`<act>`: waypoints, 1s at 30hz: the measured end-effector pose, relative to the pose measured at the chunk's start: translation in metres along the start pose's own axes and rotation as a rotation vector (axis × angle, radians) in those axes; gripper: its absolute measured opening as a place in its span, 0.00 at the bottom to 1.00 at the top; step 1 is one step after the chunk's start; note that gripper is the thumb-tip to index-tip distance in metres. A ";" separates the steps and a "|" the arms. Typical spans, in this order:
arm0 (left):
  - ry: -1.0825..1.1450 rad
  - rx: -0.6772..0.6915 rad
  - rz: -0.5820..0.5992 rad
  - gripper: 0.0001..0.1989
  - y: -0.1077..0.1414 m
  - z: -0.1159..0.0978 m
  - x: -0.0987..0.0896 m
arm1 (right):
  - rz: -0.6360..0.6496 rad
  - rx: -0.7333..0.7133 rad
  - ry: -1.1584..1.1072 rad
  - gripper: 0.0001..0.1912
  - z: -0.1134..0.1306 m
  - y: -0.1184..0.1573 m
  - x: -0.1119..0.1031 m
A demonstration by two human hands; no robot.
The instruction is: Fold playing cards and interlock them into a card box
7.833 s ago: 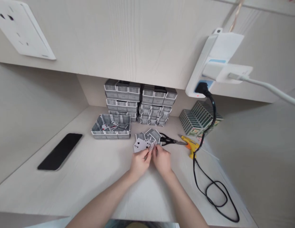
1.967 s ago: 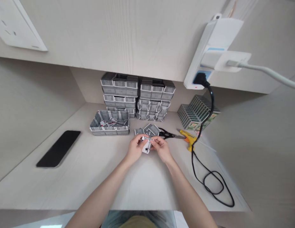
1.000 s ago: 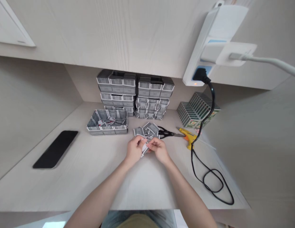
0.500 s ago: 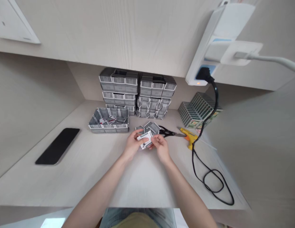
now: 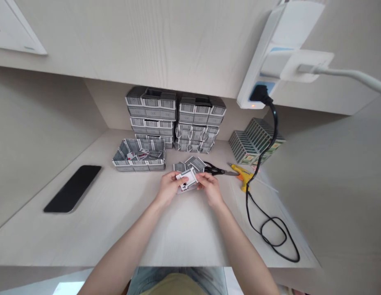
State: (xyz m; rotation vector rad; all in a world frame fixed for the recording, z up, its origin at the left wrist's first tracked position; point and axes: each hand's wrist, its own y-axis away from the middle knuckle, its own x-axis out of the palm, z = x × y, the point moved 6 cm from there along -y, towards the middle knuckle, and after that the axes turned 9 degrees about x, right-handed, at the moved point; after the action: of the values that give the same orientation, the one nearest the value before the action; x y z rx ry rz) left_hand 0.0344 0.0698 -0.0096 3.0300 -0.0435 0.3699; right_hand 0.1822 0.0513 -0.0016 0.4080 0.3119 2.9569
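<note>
Between my two hands is a small piece of folded playing cards [image 5: 188,178], white with black markings and grey patterned edges. My left hand [image 5: 169,187] grips its left side, with the thumb across the white face. At its right edge, my right hand [image 5: 209,187] pinches it between thumb and fingers. Just behind the hands, several grey patterned card pieces [image 5: 196,163] lie in a loose pile on the table. An open box made of cards [image 5: 139,167], left of the pile, holds more loose card pieces [image 5: 147,155].
Stacked card boxes [image 5: 152,112] stand at the back, with a second stack [image 5: 201,116] beside them. Black scissors [image 5: 216,170], a yellow glue gun [image 5: 245,177] with a looped black cord [image 5: 272,219], and striped card stacks [image 5: 248,143] are right. A phone [image 5: 73,188] lies left.
The held card piece has turned slightly and shows more of its black markings. My fingers have shifted a little on it. The whole view has moved slightly.
</note>
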 end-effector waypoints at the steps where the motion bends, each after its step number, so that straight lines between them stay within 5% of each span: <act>1: 0.005 -0.003 0.015 0.20 0.000 0.001 0.001 | 0.000 0.002 -0.005 0.12 -0.001 -0.001 0.000; 17: -0.080 0.070 0.064 0.17 0.004 0.000 0.008 | 0.044 -0.053 0.224 0.13 -0.008 -0.009 -0.002; 24: -0.071 0.048 0.270 0.21 0.016 -0.002 0.027 | -0.053 -0.165 0.325 0.13 -0.002 -0.003 -0.003; 30: -0.012 -0.005 0.324 0.23 0.018 0.001 0.031 | -0.054 -0.229 0.352 0.12 0.000 0.000 -0.001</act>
State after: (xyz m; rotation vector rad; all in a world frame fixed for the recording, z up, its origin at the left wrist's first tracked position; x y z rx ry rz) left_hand 0.0637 0.0517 -0.0016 3.0180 -0.5394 0.3725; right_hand 0.1831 0.0509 -0.0022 -0.1475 0.0167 2.9536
